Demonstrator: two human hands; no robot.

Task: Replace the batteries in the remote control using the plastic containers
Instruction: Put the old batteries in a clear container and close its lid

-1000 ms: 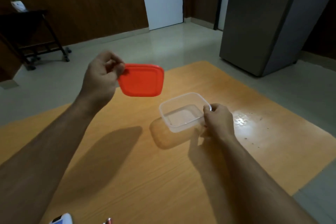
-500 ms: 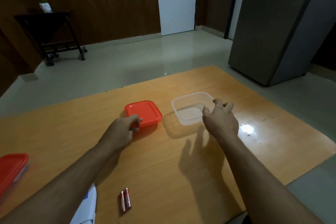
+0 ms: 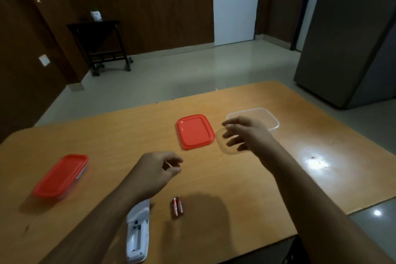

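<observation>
A red lid (image 3: 195, 131) lies flat on the wooden table (image 3: 235, 188). Right of it stands an open clear container (image 3: 270, 118), partly hidden by my right hand (image 3: 246, 135), which hovers over its near side with fingers spread and holds nothing. My left hand (image 3: 156, 172) hangs above the table's middle, fingers loosely curled and holding nothing. Two red batteries (image 3: 177, 208) lie side by side near the front. A white remote (image 3: 138, 234) lies face down with its battery bay open, partly under my left forearm. A second container with a red lid (image 3: 61, 176) sits at the left.
The table's front edge runs close to my body and its right edge drops to a tiled floor. A grey cabinet (image 3: 351, 34) stands at the far right, a dark wheeled stand (image 3: 100, 45) by the back wall, and a white door (image 3: 234, 2) behind.
My left hand has let go of the red lid, which now lies on the table, and pulled back toward me. My right hand has left the clear container's rim and opened.
</observation>
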